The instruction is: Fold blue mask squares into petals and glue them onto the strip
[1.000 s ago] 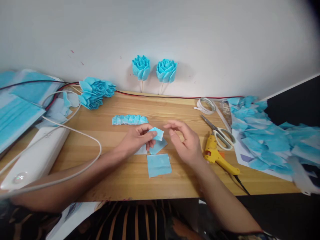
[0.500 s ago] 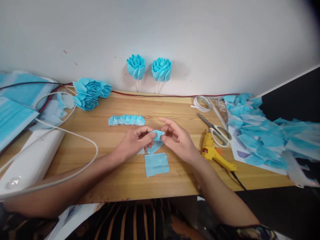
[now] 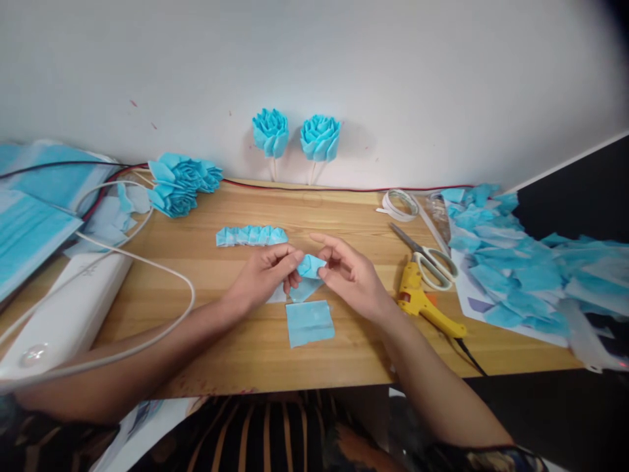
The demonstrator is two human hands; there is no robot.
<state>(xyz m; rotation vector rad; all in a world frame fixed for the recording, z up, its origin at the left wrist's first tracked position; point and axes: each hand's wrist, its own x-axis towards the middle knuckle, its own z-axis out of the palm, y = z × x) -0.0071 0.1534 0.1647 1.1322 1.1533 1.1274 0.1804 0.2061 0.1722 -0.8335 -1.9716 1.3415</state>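
My left hand [image 3: 268,272] pinches the left side of a small folded blue fabric piece [image 3: 311,266]. My right hand [image 3: 350,275] holds the same piece by its right corner between thumb and fingers. Just beneath it, partly hidden, lies another blue piece [image 3: 303,288]. Closer to me, a flat blue square [image 3: 310,324] rests on the wooden table [image 3: 236,354]. Beyond my left hand lies a row of folded blue pieces [image 3: 251,236], overlapping side by side.
Two blue flowers on sticks [image 3: 270,133] stand by the wall. More blue flowers [image 3: 179,183], a white cable [image 3: 181,275] and a long white device [image 3: 73,308] are left. Right are tape [image 3: 400,205], scissors [image 3: 432,262], a yellow glue gun [image 3: 417,301] and a blue fabric pile [image 3: 501,262].
The blue piece between my fingers has turned a little and shows more of its folded face. My fingers have shifted slightly; the camera view has moved a bit.
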